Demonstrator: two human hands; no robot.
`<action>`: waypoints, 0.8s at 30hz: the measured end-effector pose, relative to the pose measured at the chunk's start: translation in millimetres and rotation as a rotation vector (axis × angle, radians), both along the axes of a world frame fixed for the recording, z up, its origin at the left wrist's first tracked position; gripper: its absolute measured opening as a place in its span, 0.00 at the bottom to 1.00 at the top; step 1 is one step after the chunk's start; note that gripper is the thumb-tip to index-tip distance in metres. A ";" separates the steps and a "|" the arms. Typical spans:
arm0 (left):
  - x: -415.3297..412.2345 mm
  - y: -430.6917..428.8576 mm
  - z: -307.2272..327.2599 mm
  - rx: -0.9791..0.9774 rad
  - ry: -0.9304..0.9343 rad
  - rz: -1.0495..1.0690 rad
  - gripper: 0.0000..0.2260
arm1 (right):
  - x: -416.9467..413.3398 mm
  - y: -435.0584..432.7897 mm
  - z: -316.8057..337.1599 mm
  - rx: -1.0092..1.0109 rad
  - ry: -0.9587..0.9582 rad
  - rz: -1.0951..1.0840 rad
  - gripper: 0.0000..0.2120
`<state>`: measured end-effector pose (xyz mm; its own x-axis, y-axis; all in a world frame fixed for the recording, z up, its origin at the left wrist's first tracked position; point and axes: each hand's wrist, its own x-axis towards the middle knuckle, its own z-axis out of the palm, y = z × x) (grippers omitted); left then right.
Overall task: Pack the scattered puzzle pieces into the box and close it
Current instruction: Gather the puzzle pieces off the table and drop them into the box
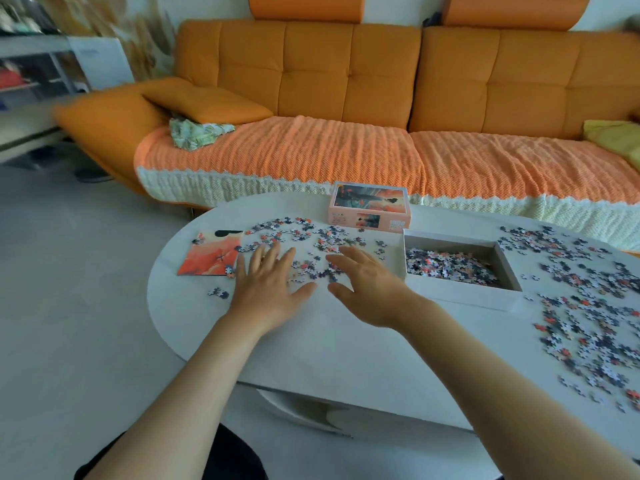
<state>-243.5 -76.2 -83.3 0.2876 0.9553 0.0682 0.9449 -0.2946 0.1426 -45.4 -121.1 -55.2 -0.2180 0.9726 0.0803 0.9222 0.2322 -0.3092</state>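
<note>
1. Setup: a white table (pixel 346 348) stands in front of an orange sofa (pixel 346 81). The box (pixel 460 299) sits open right of centre, partly filled with pieces (pixel 450 265). Its lid (pixel 370 206) lies apart, behind and to the left of it, printed side up.
2. Loose pieces: one patch (pixel 311 237) lies on the left half of the table, between the lid and the hands. A larger patch (pixel 588 306) covers the right end, beyond the box. A printed picture sheet (pixel 211 254) lies flat at the far left, with a few pieces at its edge.
3. Left hand (pixel 266 282): fingers straight and spread, palm down, at the near left side of the left patch. It holds nothing. Whether it touches the table cannot be told.
4. Right hand (pixel 367 285): fingers extended and slightly fanned, thumb out, at the right side of the same patch, just left of the box. Nothing is in it.
5. Step in hand (judgement): gathering the left patch, with the two hands bracketing it to rake it into a heap. The task looks less than half done: the box is only partly filled, most pieces are out, and the lid is off.
6. Next move calls for drawing the hands together so the pieces bunch, then scooping the heap up. The box wall is raised, so the pieces must be lifted over it, not slid in. Watch the strays near the left rim of the table and on the sheet.
</note>
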 end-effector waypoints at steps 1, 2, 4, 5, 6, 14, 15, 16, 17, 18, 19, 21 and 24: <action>-10.4 0.8 -1.8 -0.011 0.047 0.057 0.38 | -7.6 6.2 -3.4 -0.024 -0.006 -0.005 0.27; -19.8 1.4 -3.5 -0.014 0.088 0.108 0.41 | -14.2 12.7 -7.3 -0.045 -0.010 -0.006 0.28; -35.4 2.0 -6.9 -0.048 0.118 0.181 0.44 | -25.6 23.5 -13.9 -0.095 -0.029 0.006 0.30; -41.4 2.0 -8.8 -0.078 0.101 0.198 0.45 | -31.4 28.2 -17.4 -0.128 -0.051 0.016 0.30; -45.7 1.8 -11.1 -0.108 0.069 0.199 0.46 | -37.4 31.5 -20.4 -0.161 -0.080 0.031 0.31; -49.6 -5.5 -19.7 -0.118 -0.096 -0.091 0.37 | -52.0 35.8 -34.5 -0.041 0.095 0.165 0.24; -46.4 -6.2 -20.1 -0.114 -0.099 -0.133 0.36 | -46.9 40.0 -34.0 -0.012 0.152 0.135 0.22; -42.5 -6.9 -19.9 -0.117 -0.101 -0.168 0.35 | -40.8 46.3 -33.3 0.026 0.175 0.085 0.21; -37.9 -7.3 -18.6 -0.129 -0.108 -0.194 0.34 | -33.6 53.3 -32.4 0.062 0.164 0.013 0.21; -33.0 -7.0 -17.0 -0.147 -0.126 -0.208 0.33 | -26.1 60.3 -32.0 0.077 0.117 -0.072 0.22; -28.4 -6.1 -15.1 -0.161 -0.145 -0.213 0.33 | -18.8 66.2 -31.2 0.056 0.046 -0.161 0.24; -19.8 -1.1 -12.8 -0.133 -0.118 -0.201 0.37 | -6.3 75.3 -31.4 -0.075 -0.066 -0.315 0.28; -10.8 15.4 -15.2 -0.086 0.038 -0.126 0.46 | 1.0 82.9 -35.6 -0.230 -0.094 -0.442 0.31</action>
